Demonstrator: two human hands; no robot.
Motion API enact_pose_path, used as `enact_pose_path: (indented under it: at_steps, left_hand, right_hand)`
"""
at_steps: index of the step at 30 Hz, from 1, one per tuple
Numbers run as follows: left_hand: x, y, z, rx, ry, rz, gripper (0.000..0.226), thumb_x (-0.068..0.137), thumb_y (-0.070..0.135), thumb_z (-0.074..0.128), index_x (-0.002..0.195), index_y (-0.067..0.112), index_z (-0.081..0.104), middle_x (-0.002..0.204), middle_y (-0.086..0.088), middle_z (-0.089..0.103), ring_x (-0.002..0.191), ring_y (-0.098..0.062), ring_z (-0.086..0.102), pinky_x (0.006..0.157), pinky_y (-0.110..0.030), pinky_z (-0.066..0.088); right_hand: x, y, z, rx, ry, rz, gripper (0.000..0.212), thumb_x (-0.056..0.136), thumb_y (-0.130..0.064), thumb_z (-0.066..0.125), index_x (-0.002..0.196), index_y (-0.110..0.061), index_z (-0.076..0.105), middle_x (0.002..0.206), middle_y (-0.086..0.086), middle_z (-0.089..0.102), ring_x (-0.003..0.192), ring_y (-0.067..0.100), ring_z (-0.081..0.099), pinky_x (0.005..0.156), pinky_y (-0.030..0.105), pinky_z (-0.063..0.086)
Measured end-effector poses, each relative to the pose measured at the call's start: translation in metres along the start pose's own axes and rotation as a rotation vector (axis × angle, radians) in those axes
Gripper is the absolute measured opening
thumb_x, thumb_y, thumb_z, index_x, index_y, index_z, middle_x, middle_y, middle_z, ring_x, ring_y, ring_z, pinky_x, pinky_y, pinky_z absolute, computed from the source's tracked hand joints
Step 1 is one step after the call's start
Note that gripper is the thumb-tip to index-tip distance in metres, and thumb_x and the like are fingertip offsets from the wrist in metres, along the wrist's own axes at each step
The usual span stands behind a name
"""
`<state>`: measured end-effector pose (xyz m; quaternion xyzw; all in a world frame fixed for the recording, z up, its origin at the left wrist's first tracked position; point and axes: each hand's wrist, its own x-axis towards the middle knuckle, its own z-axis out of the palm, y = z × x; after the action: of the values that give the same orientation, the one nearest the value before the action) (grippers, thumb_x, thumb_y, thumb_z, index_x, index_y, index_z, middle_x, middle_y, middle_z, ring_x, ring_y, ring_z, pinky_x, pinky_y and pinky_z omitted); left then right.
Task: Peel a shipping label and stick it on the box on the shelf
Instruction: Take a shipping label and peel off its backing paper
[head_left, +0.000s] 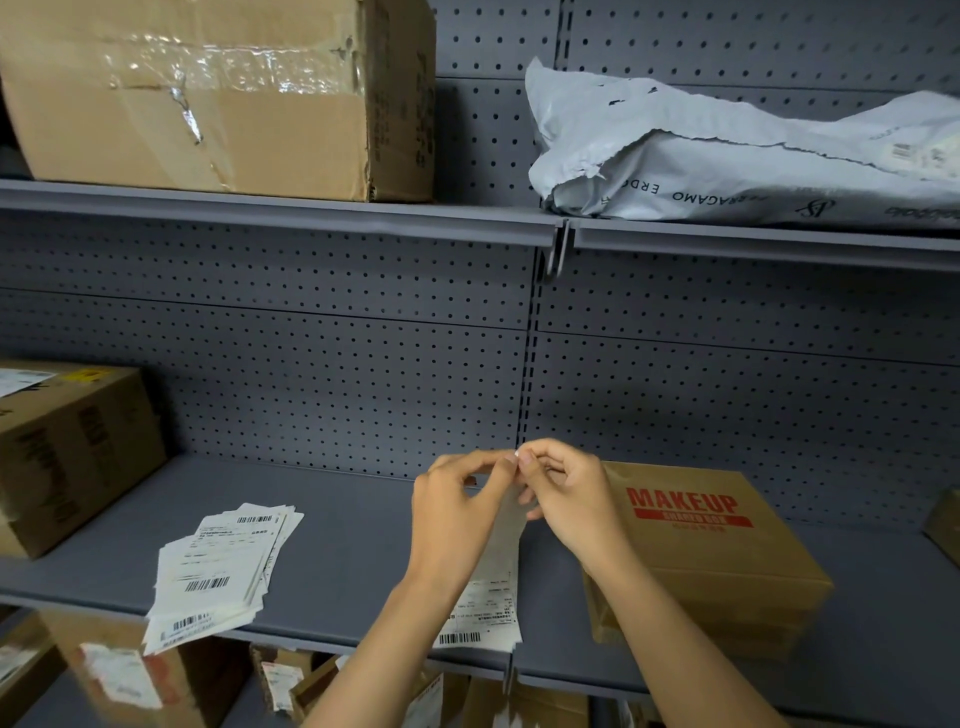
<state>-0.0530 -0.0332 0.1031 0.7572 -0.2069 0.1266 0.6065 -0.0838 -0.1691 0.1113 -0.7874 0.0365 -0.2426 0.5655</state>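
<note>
A white shipping label (488, 603) with a barcode hangs down in front of the middle shelf. My left hand (457, 509) and my right hand (566, 493) both pinch its top edge, fingertips touching at the upper corner. Just to the right of my hands a flat brown box (727, 561) printed "MAKEUP" in red lies on the grey shelf (353, 545). A loose stack of more labels (218, 566) lies on the shelf to the left, overhanging its front edge.
A brown carton (67, 447) stands at the shelf's left end and another box corner (943, 525) at the far right. On the upper shelf sit a large taped carton (218, 98) and a grey poly mailer (727, 156). More labelled boxes (135, 680) fill the shelf below.
</note>
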Motion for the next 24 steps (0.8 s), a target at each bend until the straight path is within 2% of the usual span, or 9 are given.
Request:
enact_pose_path:
  at_steps: [4, 8, 12, 15, 20, 24]
  left_hand:
    - [0.002, -0.002, 0.002, 0.037, 0.016, 0.001, 0.019, 0.093, 0.041, 0.063, 0.087, 0.037, 0.080, 0.088, 0.029, 0.075, 0.100, 0.000, 0.061, 0.089, -0.031, 0.052]
    - [0.003, -0.002, 0.003, 0.032, 0.024, 0.011, 0.015, 0.091, 0.040, 0.067, 0.089, 0.037, 0.081, 0.087, 0.028, 0.075, 0.099, 0.000, 0.062, 0.090, -0.029, 0.052]
    - [0.005, 0.001, 0.003, 0.021, 0.002, 0.021, 0.014, 0.091, 0.037, 0.070, 0.087, 0.036, 0.083, 0.088, 0.035, 0.073, 0.101, 0.003, 0.063, 0.088, -0.019, 0.050]
    - [0.006, 0.000, 0.003, 0.042, 0.004, 0.049, 0.020, 0.093, 0.040, 0.067, 0.082, 0.034, 0.082, 0.087, 0.035, 0.073, 0.099, 0.001, 0.064, 0.088, -0.021, 0.050]
    - [0.007, -0.002, 0.003, 0.085, 0.001, 0.069, 0.028, 0.097, 0.043, 0.062, 0.080, 0.032, 0.080, 0.085, 0.030, 0.074, 0.098, 0.001, 0.064, 0.088, -0.024, 0.050]
    - [0.008, -0.003, 0.002, 0.088, -0.011, 0.035, 0.032, 0.100, 0.044, 0.056, 0.079, 0.031, 0.077, 0.077, 0.021, 0.073, 0.090, -0.002, 0.063, 0.078, -0.024, 0.049]
  right_hand:
    - [-0.002, 0.003, 0.004, -0.062, 0.046, -0.027, 0.015, 0.099, -0.019, 0.060, 0.089, -0.021, 0.071, 0.067, -0.005, 0.071, 0.056, 0.008, 0.065, 0.056, 0.041, 0.062]
    - [-0.002, 0.006, 0.005, -0.111, 0.044, -0.041, 0.020, 0.099, -0.022, 0.058, 0.085, -0.032, 0.068, 0.068, -0.009, 0.070, 0.057, 0.009, 0.065, 0.060, 0.049, 0.061]
    - [-0.002, 0.004, 0.004, -0.104, 0.098, -0.063, 0.021, 0.098, -0.017, 0.060, 0.084, -0.027, 0.070, 0.069, -0.013, 0.071, 0.056, 0.007, 0.064, 0.062, 0.048, 0.059]
    - [-0.002, 0.005, 0.004, -0.108, 0.115, -0.072, 0.017, 0.098, -0.019, 0.060, 0.085, -0.023, 0.071, 0.073, -0.012, 0.072, 0.055, 0.006, 0.063, 0.062, 0.046, 0.059]
    - [0.000, 0.010, 0.007, -0.117, 0.114, -0.068, 0.018, 0.099, -0.027, 0.058, 0.083, -0.031, 0.066, 0.075, -0.010, 0.072, 0.055, 0.009, 0.064, 0.062, 0.050, 0.059]
    - [0.000, 0.009, 0.012, -0.144, 0.104, -0.099, 0.016, 0.099, -0.030, 0.055, 0.085, -0.031, 0.062, 0.075, -0.011, 0.070, 0.061, 0.012, 0.065, 0.067, 0.052, 0.057]
